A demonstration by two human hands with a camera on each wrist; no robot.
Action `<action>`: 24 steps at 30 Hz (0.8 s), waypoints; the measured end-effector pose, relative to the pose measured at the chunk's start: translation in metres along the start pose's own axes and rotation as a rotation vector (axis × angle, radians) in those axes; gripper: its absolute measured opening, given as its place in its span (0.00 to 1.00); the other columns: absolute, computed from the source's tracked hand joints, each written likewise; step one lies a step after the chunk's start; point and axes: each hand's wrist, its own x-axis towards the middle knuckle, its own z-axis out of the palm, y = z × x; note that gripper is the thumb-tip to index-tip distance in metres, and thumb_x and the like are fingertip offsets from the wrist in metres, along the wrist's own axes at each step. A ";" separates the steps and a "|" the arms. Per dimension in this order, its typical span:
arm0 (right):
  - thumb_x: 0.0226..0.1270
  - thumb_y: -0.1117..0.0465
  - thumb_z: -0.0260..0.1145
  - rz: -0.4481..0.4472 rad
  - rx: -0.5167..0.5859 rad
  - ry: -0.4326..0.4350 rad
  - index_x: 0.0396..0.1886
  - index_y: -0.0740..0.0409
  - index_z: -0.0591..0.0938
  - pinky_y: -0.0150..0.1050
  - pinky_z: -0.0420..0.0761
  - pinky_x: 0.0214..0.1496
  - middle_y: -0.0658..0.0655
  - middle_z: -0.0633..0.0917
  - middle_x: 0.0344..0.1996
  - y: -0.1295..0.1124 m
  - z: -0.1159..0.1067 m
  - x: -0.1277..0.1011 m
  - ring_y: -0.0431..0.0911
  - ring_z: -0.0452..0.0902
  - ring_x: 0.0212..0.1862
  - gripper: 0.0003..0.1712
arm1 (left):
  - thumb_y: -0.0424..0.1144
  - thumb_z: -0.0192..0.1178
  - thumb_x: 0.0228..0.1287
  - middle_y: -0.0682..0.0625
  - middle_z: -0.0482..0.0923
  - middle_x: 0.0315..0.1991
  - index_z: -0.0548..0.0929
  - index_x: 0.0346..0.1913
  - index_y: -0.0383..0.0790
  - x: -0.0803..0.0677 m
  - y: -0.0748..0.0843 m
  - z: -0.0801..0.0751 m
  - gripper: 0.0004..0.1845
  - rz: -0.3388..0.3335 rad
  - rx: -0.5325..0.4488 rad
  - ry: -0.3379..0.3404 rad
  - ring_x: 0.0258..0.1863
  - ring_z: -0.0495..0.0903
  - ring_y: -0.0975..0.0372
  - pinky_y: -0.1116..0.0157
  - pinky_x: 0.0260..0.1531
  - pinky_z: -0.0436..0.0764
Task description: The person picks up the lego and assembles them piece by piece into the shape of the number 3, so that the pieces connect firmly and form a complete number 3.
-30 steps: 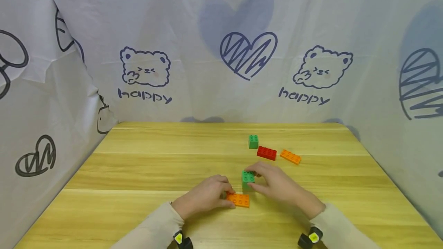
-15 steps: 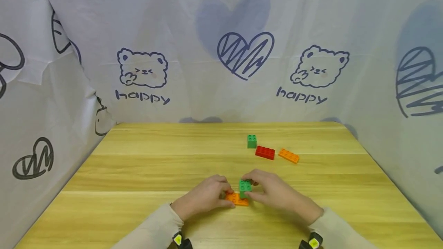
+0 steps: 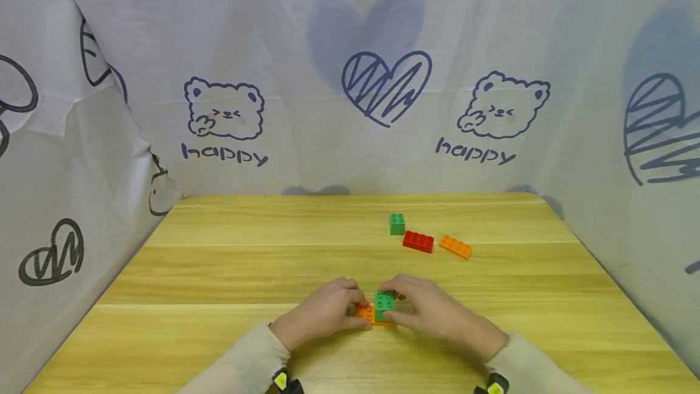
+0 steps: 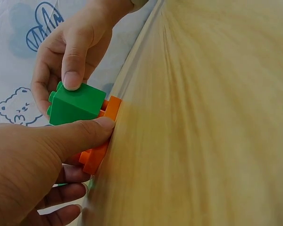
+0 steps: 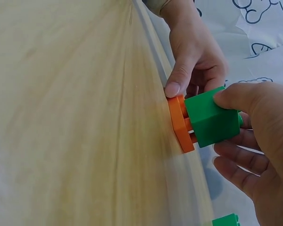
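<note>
My left hand (image 3: pixel 327 311) pinches a flat orange building brick (image 3: pixel 365 313) by its left end, thumb on the near side. In the left wrist view the orange brick (image 4: pixel 99 151) lies flat on the tabletop. My right hand (image 3: pixel 440 315) grips a green building brick (image 3: pixel 384 306) between thumb and fingers, over the orange brick's right end. In the right wrist view a narrow gap with orange studs shows between the green brick (image 5: pixel 212 117) and the orange brick (image 5: pixel 180 127). The green brick's studs face up.
Farther back on the wooden table (image 3: pixel 246 248) stand a second green brick (image 3: pixel 397 224), a red brick (image 3: pixel 418 241) and another flat orange brick (image 3: pixel 456 247). A white printed cloth (image 3: pixel 306 138) hangs behind the table and along both sides.
My right hand has brought the green brick toward me and slightly left, from behind the orange brick to over its right end. My left hand has stayed on the orange brick.
</note>
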 end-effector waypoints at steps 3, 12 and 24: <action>0.70 0.45 0.63 -0.012 -0.003 0.008 0.57 0.49 0.78 0.38 0.80 0.50 0.42 0.80 0.48 0.000 0.001 0.000 0.37 0.76 0.47 0.22 | 0.54 0.70 0.57 0.59 0.75 0.33 0.87 0.40 0.43 0.000 0.000 0.000 0.18 0.005 0.006 0.007 0.30 0.70 0.71 0.75 0.34 0.74; 0.66 0.51 0.69 -0.025 0.001 0.041 0.52 0.49 0.79 0.37 0.80 0.50 0.42 0.81 0.45 -0.002 0.004 0.001 0.37 0.78 0.47 0.17 | 0.54 0.70 0.58 0.60 0.74 0.32 0.87 0.40 0.44 0.000 0.002 0.000 0.17 -0.014 0.014 0.001 0.30 0.69 0.71 0.75 0.33 0.73; 0.62 0.54 0.73 0.029 0.064 0.054 0.49 0.51 0.82 0.37 0.80 0.47 0.42 0.82 0.43 -0.001 0.005 0.001 0.38 0.78 0.43 0.17 | 0.53 0.71 0.57 0.59 0.74 0.32 0.86 0.39 0.43 0.001 0.003 0.000 0.16 -0.028 -0.007 0.003 0.30 0.69 0.70 0.74 0.33 0.74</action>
